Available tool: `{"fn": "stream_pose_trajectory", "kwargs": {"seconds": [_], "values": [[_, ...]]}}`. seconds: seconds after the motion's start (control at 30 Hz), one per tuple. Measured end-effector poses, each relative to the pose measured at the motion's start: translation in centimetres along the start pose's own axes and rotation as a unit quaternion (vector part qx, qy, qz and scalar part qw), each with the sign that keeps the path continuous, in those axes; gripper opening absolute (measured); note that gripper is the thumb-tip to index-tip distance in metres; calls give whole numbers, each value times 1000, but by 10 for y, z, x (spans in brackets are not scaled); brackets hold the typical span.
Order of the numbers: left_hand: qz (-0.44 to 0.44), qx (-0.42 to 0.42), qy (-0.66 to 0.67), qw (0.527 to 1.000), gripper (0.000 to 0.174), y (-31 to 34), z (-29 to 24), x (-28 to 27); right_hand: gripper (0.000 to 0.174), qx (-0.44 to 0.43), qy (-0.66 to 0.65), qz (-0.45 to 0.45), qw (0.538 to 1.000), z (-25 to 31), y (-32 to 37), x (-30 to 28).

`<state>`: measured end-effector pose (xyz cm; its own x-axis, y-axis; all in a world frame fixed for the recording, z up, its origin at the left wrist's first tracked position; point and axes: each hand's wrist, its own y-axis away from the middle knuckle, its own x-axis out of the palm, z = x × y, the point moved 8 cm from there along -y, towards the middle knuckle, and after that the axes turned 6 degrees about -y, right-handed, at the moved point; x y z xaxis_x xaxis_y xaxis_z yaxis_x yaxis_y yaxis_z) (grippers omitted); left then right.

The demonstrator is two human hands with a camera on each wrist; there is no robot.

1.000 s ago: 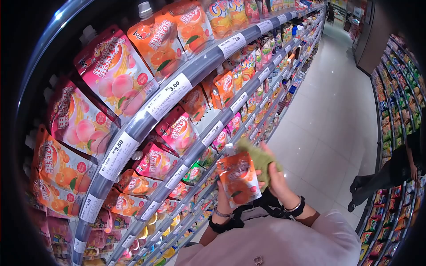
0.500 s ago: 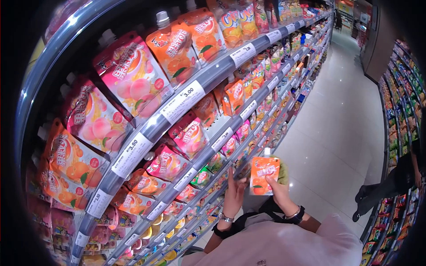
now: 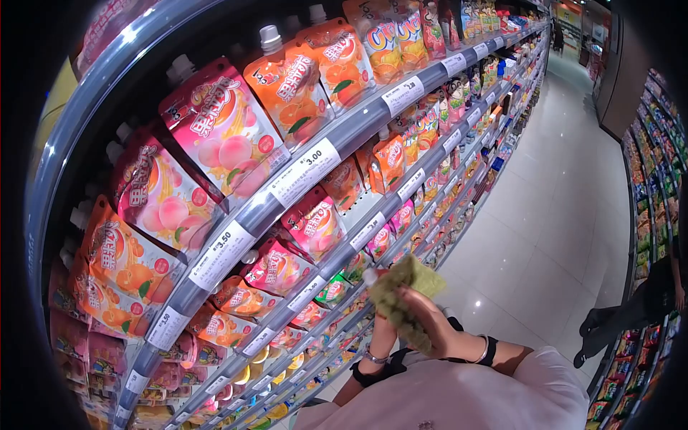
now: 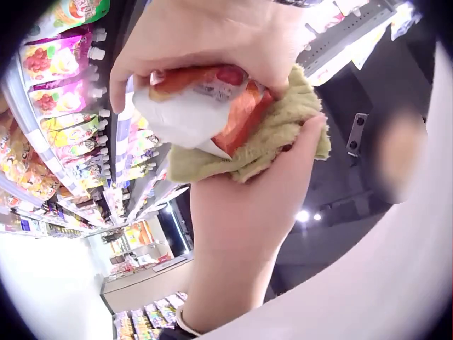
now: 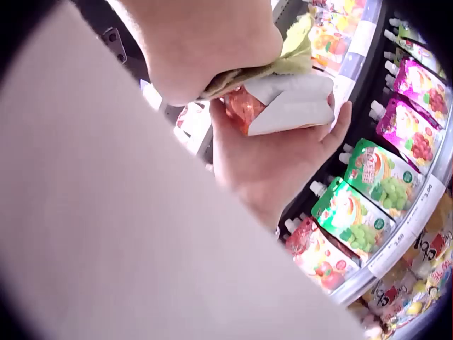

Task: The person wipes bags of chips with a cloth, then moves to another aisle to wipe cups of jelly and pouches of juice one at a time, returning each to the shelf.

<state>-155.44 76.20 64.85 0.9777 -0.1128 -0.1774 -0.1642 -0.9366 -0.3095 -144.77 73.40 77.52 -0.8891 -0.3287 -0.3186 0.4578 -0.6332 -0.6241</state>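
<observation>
My left hand (image 4: 205, 35) grips an orange-and-white spouted jelly pouch (image 4: 184, 113), its fingers on one side and the thumb on the other. The pouch's white base shows in both wrist views. My right hand (image 3: 433, 322) holds a fuzzy green cloth (image 3: 401, 297) against the pouch, and the cloth wraps along its side. From the head, cloth and right hand cover most of the pouch, leaving its white spout (image 3: 370, 276) showing. The left hand (image 3: 383, 337) is largely hidden behind them there.
A curved shelf edge (image 3: 287, 183) with price tags runs along the left, lined with pink peach pouches (image 3: 222, 136) and orange pouches (image 3: 290, 89). Lower tiers hold more pouches. A tiled aisle (image 3: 530, 236) lies to the right, where a person in dark trousers (image 3: 616, 315) stands beside another shelf.
A second ago both hands were at the pouch. Half a second ago the right hand held pouch and cloth while the left was off it; now the left grips it again and the cloth covers its front.
</observation>
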Motion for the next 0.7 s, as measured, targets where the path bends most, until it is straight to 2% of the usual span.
{"fn": "stream_pose_trajectory", "kwargs": {"seconds": [0.03, 0.07, 0.17, 0.23, 0.3, 0.43, 0.47, 0.5, 0.57, 0.63, 0.7], "values": [[5, 64, -156, 986, 68, 9, 16, 2, 79, -24, 4, 60, 998, 3, -8, 4], [4, 62, -157, 986, 68, 7, 8, 1, 76, -31, 74, 116, 990, 6, -13, 7], [-19, -14, -9, 1000, 71, -13, -5, -3, 77, -15, 126, 175, 976, 12, -35, 4], [-33, -62, 92, 993, 73, -12, -13, -8, 76, 1, 88, 166, 982, 15, -41, 7], [-45, -108, 194, 974, 75, -10, -20, -11, 71, -29, 101, 168, 980, 20, -36, 16], [-65, -193, 390, 898, 80, -11, -36, -11, 61, -52, 66, 146, 986, 16, -16, 25], [-42, -156, 547, 822, 92, -9, -34, -15, 54, -53, 41, 145, 987, 12, -11, 26], [-45, -156, 547, 821, 92, -9, -39, -16, 47, -51, 14, 144, 988, 8, -5, 26], [-113, 15, 374, 921, 92, -9, -72, -42, 41, -35, 10, 150, 988, -3, 4, 27], [-131, 11, 356, 925, 91, 6, -55, -55, 36, -19, 10, 155, 988, -10, 15, 22], [-119, -15, 305, 945, 87, 21, -32, -61, 32, 5, 69, 93, 993, -20, 18, 1]]}}
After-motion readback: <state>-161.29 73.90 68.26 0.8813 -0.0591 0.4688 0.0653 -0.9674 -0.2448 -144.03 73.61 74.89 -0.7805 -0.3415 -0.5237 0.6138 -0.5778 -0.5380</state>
